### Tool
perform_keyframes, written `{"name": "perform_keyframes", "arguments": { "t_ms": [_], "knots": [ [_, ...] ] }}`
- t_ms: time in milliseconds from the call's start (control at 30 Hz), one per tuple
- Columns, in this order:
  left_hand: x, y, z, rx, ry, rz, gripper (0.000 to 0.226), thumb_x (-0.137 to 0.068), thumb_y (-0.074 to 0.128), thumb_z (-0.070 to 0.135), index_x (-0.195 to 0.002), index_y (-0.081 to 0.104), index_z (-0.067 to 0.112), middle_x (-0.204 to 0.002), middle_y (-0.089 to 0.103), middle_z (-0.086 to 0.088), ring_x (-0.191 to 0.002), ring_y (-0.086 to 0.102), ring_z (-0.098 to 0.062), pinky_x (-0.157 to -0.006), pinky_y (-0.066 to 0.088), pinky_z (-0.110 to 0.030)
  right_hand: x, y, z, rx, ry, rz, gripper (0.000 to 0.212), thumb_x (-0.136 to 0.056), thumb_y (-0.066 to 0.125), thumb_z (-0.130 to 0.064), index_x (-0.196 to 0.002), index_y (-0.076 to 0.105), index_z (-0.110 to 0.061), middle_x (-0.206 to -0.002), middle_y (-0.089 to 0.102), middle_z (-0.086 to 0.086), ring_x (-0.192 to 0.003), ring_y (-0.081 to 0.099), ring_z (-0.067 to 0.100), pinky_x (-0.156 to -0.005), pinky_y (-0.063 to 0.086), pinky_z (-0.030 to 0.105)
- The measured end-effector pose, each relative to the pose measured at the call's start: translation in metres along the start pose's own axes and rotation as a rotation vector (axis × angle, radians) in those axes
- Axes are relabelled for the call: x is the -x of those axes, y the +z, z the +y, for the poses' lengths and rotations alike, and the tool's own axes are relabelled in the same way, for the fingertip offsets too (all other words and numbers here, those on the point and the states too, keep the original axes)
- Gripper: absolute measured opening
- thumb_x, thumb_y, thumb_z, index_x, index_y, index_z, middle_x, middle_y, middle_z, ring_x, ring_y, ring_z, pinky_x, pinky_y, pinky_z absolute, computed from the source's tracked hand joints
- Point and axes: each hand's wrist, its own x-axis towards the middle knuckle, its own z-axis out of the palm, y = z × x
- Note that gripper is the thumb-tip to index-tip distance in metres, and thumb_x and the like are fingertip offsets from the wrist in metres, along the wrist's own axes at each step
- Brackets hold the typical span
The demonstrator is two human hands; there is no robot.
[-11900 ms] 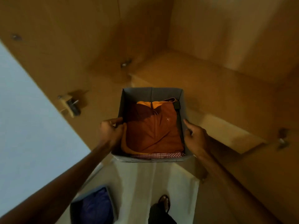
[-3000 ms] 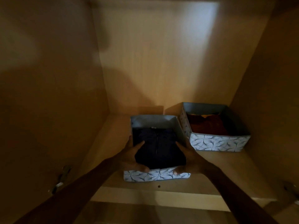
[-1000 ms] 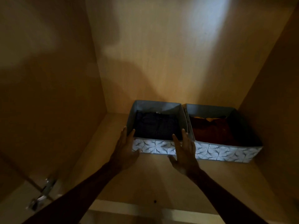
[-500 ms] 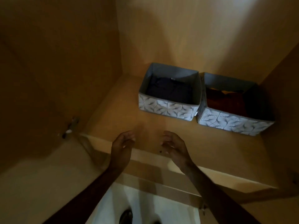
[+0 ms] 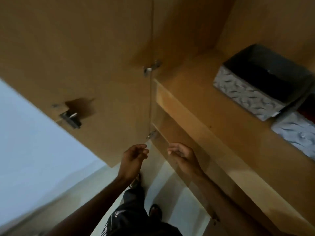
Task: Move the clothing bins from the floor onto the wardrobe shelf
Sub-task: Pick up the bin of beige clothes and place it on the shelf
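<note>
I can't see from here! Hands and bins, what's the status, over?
Left hand and right hand empty, loosely curled. Two bins on shelf: dark-clothes bin, second bin beside it. Nothing in the way.

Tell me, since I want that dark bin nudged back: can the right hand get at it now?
Probably yes: the right hand is empty, and bare shelf lies open before the dark bin.

Your 2 hands are out in front of you, both empty and apart from each other. Your left hand (image 5: pixel 133 160) has its fingers loosely curled inward, thumb close to the fingertips, the bare forearm running down toward the lower left. Your right hand (image 5: pixel 183 156) is likewise half curled, fingers pointing left, with its forearm stretching down to the right. Neither hand touches anything.
</note>
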Motion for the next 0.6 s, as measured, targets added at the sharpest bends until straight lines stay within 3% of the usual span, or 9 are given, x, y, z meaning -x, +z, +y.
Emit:
{"name": "perform_keyframes", "arguments": {
  "t_ms": [200,333,433,600],
  "knots": [
    [0.082,-0.079,-0.048,-0.001,-0.076,0.262,0.02,-0.092,0.059,0.009,-0.11,0.065,0.015,-0.097,0.073,-0.003,-0.08,0.069,-0.013,-0.066,0.049,-0.019,0.021,0.084,0.016,0.09,0.011,-0.273,0.025,-0.085,0.069,-0.021,-0.11,0.065,-0.023,-0.104,0.071,0.0,-0.095,0.068,0.014,-0.071,0.05,0.022],
    [0.138,-0.13,-0.075,0.068,-0.122,0.442,0.017,-0.092,0.061,0.017,-0.108,0.066,0.022,-0.098,0.074,0.0,-0.084,0.07,-0.014,-0.069,0.051,-0.031,0.041,0.15,0.018,0.167,0.012,-0.458,0.039,-0.079,0.07,-0.032,-0.116,0.062,-0.023,-0.105,0.071,0.002,-0.097,0.068,0.016,-0.083,0.055,0.029],
    [0.178,-0.168,-0.095,0.118,-0.132,0.566,0.016,-0.092,0.062,0.017,-0.106,0.066,0.023,-0.099,0.074,0.0,-0.085,0.071,-0.015,-0.069,0.05,-0.03,0.063,0.203,0.018,0.236,-0.005,-0.605,0.038,-0.079,0.07,-0.034,-0.115,0.063,-0.024,-0.103,0.071,-0.001,-0.096,0.068,0.013,-0.085,0.054,0.028],
    [0.257,-0.242,-0.131,0.122,-0.157,0.722,0.02,-0.094,0.059,0.015,-0.113,0.064,0.017,-0.101,0.072,0.001,-0.086,0.07,-0.014,-0.065,0.048,-0.015,0.114,0.301,0.018,0.335,-0.055,-0.782,0.033,-0.078,0.069,-0.034,-0.11,0.065,-0.026,-0.1,0.071,-0.002,-0.089,0.068,0.011,-0.071,0.048,0.022]
  ]
}}
